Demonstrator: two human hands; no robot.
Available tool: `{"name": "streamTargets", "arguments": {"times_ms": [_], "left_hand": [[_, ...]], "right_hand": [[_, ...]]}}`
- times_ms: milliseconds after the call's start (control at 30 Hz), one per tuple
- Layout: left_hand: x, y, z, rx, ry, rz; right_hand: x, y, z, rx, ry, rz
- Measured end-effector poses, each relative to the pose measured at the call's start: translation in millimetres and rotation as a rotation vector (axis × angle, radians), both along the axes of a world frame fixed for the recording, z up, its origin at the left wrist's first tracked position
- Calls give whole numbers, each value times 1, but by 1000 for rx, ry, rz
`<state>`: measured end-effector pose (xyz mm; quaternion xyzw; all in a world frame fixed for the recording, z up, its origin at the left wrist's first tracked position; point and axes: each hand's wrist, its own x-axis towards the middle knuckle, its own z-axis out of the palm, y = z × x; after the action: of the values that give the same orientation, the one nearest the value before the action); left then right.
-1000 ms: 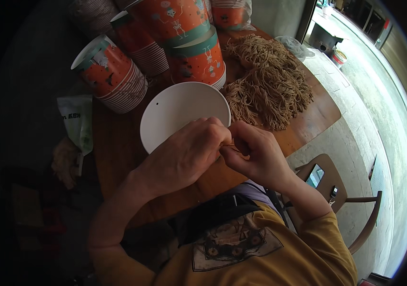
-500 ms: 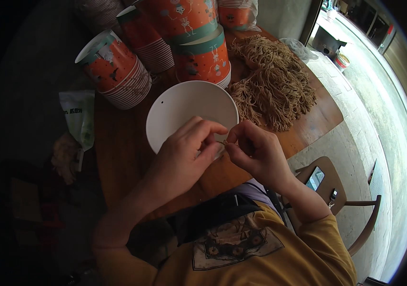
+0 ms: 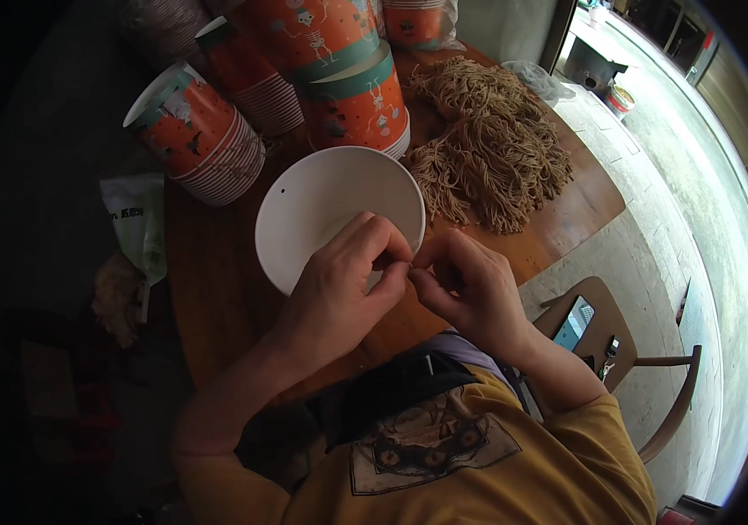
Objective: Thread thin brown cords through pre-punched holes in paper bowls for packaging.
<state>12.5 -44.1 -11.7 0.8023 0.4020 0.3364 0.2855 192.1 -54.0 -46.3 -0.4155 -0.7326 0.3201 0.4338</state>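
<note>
A white-lined paper bucket [image 3: 304, 203] with its mouth toward me stands on the wooden table, a small hole showing near its left rim. Over its near right rim, my left hand [image 3: 343, 276] is pinched closed. My right hand [image 3: 472, 284] is closed too, thumb and forefinger meeting the left fingertips. Between them is a thin tan cord, now almost hidden by the fingers. A heap of tan cords [image 3: 509, 162] lies just beyond my right hand.
Stacked orange buckets [image 3: 352, 109] stand behind the white one, with another leaning stack [image 3: 203, 136] at left. A white-green bag [image 3: 139, 223] hangs by the table's left edge. At right, a chair [image 3: 614, 319] holds a phone [image 3: 575, 322] and keys [image 3: 607, 363].
My fingertips have come together, covering the bit of cord that showed between them. The whole scene has shifted slightly left in view.
</note>
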Motion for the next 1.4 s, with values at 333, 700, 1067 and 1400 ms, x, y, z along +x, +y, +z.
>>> {"name": "streamTargets", "arguments": {"times_ms": [333, 700, 1067, 1400], "left_hand": [[4, 0, 2, 4, -11, -33], [4, -2, 5, -226, -46, 67], [1, -1, 10, -463, -66, 71], [-3, 9, 14, -803, -221, 52]], "right_hand": [[0, -2, -7, -15, 103, -2], [-2, -2, -12, -47, 134, -25], [0, -2, -11, -75, 148, -49], [3, 5, -20, 642, -235, -207]]}}
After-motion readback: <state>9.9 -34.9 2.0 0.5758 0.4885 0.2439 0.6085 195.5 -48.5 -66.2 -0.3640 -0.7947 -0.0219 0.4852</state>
